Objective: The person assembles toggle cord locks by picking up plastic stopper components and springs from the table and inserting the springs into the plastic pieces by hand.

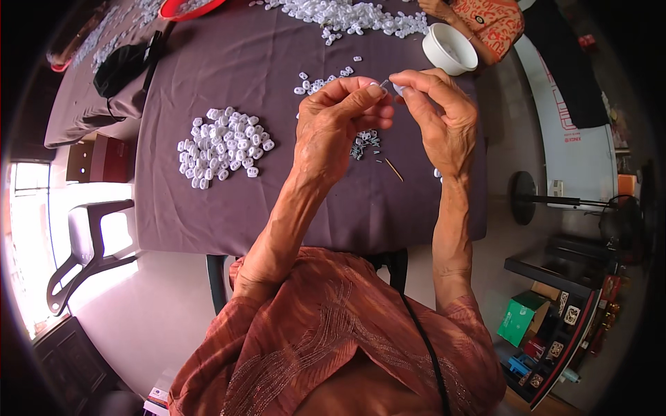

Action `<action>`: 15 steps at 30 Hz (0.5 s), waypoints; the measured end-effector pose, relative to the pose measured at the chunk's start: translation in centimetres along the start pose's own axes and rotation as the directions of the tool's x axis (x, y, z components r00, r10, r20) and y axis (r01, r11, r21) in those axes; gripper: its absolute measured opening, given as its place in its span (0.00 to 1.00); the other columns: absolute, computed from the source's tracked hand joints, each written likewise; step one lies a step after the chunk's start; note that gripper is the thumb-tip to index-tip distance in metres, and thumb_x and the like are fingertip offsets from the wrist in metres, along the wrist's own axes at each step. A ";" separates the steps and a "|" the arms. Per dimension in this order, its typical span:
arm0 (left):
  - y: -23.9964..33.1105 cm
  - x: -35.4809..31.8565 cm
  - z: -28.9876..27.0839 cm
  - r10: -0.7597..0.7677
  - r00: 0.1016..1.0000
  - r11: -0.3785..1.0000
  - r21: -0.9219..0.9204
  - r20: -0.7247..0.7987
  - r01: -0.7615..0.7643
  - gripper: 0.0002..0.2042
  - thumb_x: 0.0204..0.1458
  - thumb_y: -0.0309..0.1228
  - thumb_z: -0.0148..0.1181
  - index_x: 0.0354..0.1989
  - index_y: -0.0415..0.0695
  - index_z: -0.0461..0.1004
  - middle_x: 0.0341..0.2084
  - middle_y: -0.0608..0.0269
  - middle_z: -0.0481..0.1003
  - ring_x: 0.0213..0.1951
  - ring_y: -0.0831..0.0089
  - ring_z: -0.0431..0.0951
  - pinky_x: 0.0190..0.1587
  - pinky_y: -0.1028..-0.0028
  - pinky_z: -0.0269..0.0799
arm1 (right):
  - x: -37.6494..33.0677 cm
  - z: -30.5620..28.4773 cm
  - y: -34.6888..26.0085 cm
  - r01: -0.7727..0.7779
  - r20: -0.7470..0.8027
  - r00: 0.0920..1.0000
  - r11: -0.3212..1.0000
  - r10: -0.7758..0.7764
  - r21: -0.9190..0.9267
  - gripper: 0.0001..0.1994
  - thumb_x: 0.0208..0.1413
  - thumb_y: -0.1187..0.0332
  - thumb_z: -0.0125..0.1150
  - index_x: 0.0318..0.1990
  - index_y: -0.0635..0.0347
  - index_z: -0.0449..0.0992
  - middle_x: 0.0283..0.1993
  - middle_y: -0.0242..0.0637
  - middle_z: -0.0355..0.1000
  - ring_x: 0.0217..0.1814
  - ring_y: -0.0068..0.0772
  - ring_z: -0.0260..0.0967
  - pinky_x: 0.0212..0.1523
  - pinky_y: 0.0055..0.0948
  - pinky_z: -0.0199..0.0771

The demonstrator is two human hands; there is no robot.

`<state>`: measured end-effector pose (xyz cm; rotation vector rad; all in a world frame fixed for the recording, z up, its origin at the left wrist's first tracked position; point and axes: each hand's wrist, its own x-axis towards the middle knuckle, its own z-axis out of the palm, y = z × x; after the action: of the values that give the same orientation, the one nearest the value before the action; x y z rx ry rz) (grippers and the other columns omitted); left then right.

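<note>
Above the table's middle, my left hand [326, 118] pinches a small, thin, pale grey piece [384, 83] between thumb and forefinger. Close beside it, my right hand [444, 114] grips a small white plastic piece [398, 89] in its fingertips. The fingers partly cover both pieces. Under my hands lies a small heap of tiny grey metal pieces [361, 145], with a thin wooden stick [394, 170] next to it. A large pile of white plastic pieces with holes [222, 147] lies to the left. More white pieces [312, 86] are scattered behind my left hand.
A brown cloth covers the table [208, 222]. At the far side lie a big heap of white pieces [347, 15], a red basin [187, 8] and a white tub [449, 50]. Another person's arm [444, 10] rests by the tub. A dark chair [90, 243] stands left.
</note>
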<state>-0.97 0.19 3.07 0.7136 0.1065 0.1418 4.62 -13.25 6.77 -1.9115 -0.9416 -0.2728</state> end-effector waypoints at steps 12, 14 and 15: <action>0.1 -0.2 0.3 0.047 0.999 0.999 0.016 -0.017 -0.047 0.06 0.49 0.26 0.55 0.31 0.35 0.71 0.26 0.55 0.74 0.27 0.71 0.74 0.33 0.74 0.73 | 0.2 0.3 -0.7 -0.078 -0.036 0.996 0.991 0.082 0.112 0.08 0.49 0.79 0.53 0.37 0.63 0.74 0.31 0.33 0.71 0.31 0.21 0.68 0.33 0.19 0.69; 0.0 -0.4 0.4 0.054 0.999 0.998 0.037 -0.007 -0.054 0.06 0.48 0.26 0.56 0.31 0.36 0.72 0.26 0.56 0.74 0.26 0.72 0.74 0.33 0.74 0.72 | 0.3 0.1 -0.7 -0.208 -0.041 0.972 0.922 0.233 0.326 0.08 0.49 0.78 0.53 0.38 0.63 0.74 0.31 0.33 0.71 0.32 0.22 0.69 0.34 0.19 0.69; 0.0 -0.4 0.4 0.064 0.998 0.996 0.060 0.000 -0.063 0.05 0.48 0.26 0.56 0.30 0.37 0.72 0.25 0.56 0.74 0.26 0.73 0.74 0.32 0.74 0.72 | 0.5 0.0 -0.6 -0.244 -0.015 0.962 0.885 0.272 0.397 0.08 0.49 0.77 0.54 0.38 0.66 0.73 0.31 0.35 0.71 0.32 0.22 0.69 0.37 0.20 0.68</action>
<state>-1.30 -0.13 3.39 0.7771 0.0899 0.2007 4.56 -12.90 7.41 -1.6171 -0.6265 0.0098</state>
